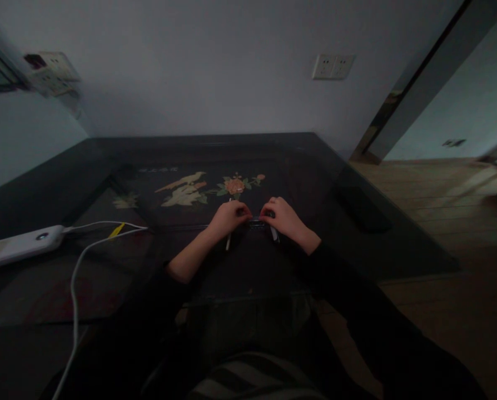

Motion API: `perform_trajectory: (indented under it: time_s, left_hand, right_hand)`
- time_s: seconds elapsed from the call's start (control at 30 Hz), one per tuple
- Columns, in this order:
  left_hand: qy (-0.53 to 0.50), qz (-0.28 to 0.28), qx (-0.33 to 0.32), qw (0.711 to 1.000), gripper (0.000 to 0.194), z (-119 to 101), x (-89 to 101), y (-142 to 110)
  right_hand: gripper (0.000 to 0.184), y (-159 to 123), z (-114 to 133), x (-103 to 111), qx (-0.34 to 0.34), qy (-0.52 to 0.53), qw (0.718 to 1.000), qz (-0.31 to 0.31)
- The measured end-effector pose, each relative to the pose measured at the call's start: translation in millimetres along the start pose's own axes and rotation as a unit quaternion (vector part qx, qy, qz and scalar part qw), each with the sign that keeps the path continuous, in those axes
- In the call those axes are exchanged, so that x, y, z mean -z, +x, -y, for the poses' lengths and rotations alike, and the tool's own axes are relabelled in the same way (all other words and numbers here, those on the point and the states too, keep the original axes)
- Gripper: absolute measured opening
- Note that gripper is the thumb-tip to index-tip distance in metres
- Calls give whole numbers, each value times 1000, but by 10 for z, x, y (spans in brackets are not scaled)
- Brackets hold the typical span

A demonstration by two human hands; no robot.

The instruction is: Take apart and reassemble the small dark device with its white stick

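My left hand (227, 216) and my right hand (286, 219) face each other low over the dark glass tabletop (248, 272). The fingers of both are closed in a pinch. Between the fingertips lies a small, dark, shiny strip (257, 224), too dim to name; whether either pinch grips it I cannot tell. A thin pale stick (228, 242) lies under my left hand, partly covered by it. Just below my right fingers shows a short whitish piece (275, 235), its upper end hidden by the hand.
On the left are a white power strip (23, 244) and a white cable (75, 294) with a yellow tag (116, 230). A dark flat object (363, 208) lies to the right. Behind the table stands a wall with a double socket (334, 66). Flowers and birds decorate the tabletop.
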State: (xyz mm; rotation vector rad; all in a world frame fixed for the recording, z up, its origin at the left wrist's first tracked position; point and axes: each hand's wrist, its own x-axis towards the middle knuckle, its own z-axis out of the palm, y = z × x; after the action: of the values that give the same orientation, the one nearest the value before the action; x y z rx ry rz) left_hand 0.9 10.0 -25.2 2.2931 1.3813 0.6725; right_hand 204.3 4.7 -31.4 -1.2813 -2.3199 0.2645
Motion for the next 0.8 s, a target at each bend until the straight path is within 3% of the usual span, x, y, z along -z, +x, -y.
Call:
perform_trajectory:
  time_s: [0.8]
  left_hand:
    - [17,27,23,999,13,-31,-81,-19]
  right_hand:
    - [4,14,-19,-65,-9,1,1000,11]
